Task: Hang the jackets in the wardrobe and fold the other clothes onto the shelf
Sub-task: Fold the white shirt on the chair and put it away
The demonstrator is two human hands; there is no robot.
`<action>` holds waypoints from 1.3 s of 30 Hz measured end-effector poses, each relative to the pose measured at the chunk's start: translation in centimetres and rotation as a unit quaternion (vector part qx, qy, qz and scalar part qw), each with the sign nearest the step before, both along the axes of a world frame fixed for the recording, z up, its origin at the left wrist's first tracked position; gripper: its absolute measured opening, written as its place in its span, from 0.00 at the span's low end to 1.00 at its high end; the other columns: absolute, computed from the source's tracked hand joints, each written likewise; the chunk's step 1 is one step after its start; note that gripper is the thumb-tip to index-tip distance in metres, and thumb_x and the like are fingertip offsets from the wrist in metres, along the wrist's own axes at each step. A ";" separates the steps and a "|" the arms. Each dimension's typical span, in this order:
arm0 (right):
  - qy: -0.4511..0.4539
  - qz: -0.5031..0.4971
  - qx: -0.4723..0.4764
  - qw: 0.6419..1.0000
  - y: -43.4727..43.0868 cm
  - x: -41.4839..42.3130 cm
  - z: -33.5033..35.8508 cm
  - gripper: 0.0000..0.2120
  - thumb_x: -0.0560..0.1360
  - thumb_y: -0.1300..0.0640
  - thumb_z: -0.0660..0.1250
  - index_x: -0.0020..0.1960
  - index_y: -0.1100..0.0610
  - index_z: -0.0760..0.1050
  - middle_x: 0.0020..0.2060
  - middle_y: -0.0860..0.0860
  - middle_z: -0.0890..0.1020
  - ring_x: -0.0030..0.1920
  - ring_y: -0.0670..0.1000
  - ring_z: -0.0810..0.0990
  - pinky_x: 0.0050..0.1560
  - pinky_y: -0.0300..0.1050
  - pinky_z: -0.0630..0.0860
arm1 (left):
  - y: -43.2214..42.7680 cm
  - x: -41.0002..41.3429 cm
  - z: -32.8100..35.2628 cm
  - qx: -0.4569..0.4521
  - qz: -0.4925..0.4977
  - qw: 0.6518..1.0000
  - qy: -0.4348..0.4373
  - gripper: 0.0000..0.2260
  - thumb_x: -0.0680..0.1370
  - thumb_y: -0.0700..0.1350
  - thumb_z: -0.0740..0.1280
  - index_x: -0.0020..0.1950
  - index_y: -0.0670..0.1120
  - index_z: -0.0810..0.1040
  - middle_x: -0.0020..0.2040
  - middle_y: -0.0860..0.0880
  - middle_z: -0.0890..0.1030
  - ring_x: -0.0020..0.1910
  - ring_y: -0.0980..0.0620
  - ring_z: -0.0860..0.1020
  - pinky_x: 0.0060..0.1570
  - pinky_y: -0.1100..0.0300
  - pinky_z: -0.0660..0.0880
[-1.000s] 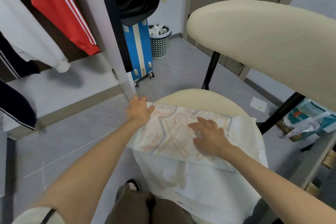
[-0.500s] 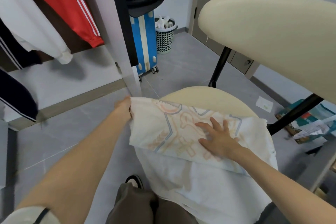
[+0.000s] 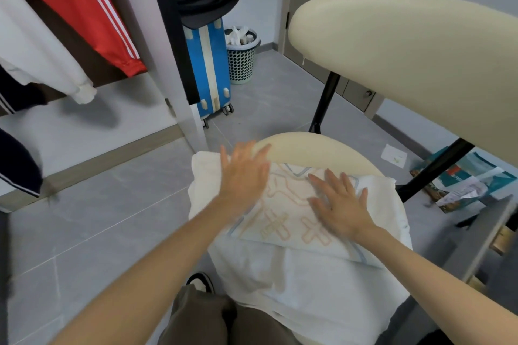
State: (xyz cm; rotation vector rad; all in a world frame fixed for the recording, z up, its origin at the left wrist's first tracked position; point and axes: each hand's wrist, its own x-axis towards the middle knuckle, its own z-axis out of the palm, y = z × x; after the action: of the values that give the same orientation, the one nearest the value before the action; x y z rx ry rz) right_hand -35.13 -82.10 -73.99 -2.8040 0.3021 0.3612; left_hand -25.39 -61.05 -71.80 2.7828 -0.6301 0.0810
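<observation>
Presses the right hand [image 3: 340, 204] flat on the shirt [image 3: 280, 232], fingers straight and spread, holding nothing. Holds the blurred left hand [image 3: 244, 176] at the shirt's 11 o'clock corner, fingers straight and slightly apart, contact unclear. Has the shirt part-folded on the chair [image 3: 308, 148] seat, at 5 o'clock from the hanging jackets [image 3: 84, 8].

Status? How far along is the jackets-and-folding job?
Done: a red jacket and a white garment hang in the wardrobe. In hand: the printed shirt lies partly folded on the chair seat; the right hand presses it flat, the left hand, open and blurred, is over its left edge. Left: finish the fold and move the shirt to the shelf; it is not there yet.
</observation>
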 end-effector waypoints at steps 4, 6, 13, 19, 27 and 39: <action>0.040 -0.019 -0.060 0.997 -1.9 -2.2 -2.1 0.26 0.79 0.35 0.42 0.74 0.31 0.34 0.76 0.41 0.34 0.77 0.55 0.33 0.69 0.70 0.36 | -0.9 -2.7 -4.6 0.120 -0.003 0.991 0.059 0.23 0.81 0.62 0.42 0.77 0.64 0.49 0.80 0.54 0.48 0.78 0.44 0.41 0.67 0.32 0.31; 0.038 -0.061 -0.087 0.994 -3.3 -3.2 -2.7 0.27 0.78 0.33 0.39 0.72 0.32 0.30 0.76 0.41 0.33 0.76 0.59 0.33 0.70 0.69 0.34 | 0.2 -2.5 -5.8 0.121 0.040 0.990 0.067 0.25 0.78 0.65 0.39 0.76 0.66 0.47 0.80 0.55 0.44 0.77 0.46 0.37 0.64 0.32 0.27; 0.045 -0.116 -0.057 0.991 -4.8 -3.4 -2.2 0.26 0.80 0.36 0.41 0.76 0.35 0.40 0.78 0.47 0.42 0.77 0.58 0.38 0.71 0.68 0.36 | 0.3 -2.5 -4.7 0.101 0.108 0.982 0.115 0.25 0.81 0.63 0.40 0.77 0.62 0.41 0.78 0.46 0.33 0.75 0.42 0.31 0.65 0.33 0.28; -0.102 -0.047 0.021 0.993 -4.1 0.8 0.3 0.21 0.80 0.53 0.59 0.72 0.48 0.65 0.72 0.49 0.65 0.69 0.54 0.65 0.67 0.53 0.62 | 0.0 1.7 -2.3 0.191 -0.063 0.973 0.108 0.25 0.84 0.53 0.45 0.79 0.53 0.39 0.80 0.50 0.40 0.78 0.47 0.39 0.72 0.37 0.41; 0.093 -0.114 0.130 0.980 -6.9 5.1 0.8 0.33 0.70 0.53 0.76 0.70 0.54 0.64 0.60 0.55 0.65 0.51 0.57 0.76 0.42 0.42 0.76 | 1.5 7.9 -0.2 0.173 -0.102 0.941 0.273 0.33 0.77 0.48 0.68 0.78 0.50 0.55 0.73 0.45 0.62 0.71 0.43 0.63 0.68 0.53 0.62; -0.072 -0.058 -0.001 0.996 -6.1 5.7 7.5 0.07 0.74 0.57 0.66 0.44 0.56 0.68 0.36 0.53 0.79 0.39 0.58 0.79 0.37 0.48 0.73 | 1.0 6.9 6.1 0.275 -0.018 0.959 0.064 0.12 0.79 0.40 0.62 0.61 0.49 0.73 0.59 0.46 0.77 0.60 0.43 0.73 0.58 0.52 0.66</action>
State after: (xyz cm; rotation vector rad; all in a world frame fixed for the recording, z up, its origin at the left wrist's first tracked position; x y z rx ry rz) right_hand -29.48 -88.23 -66.45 -2.7811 0.4301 0.1327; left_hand -18.52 -60.07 -65.75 3.2651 -0.7650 -0.3294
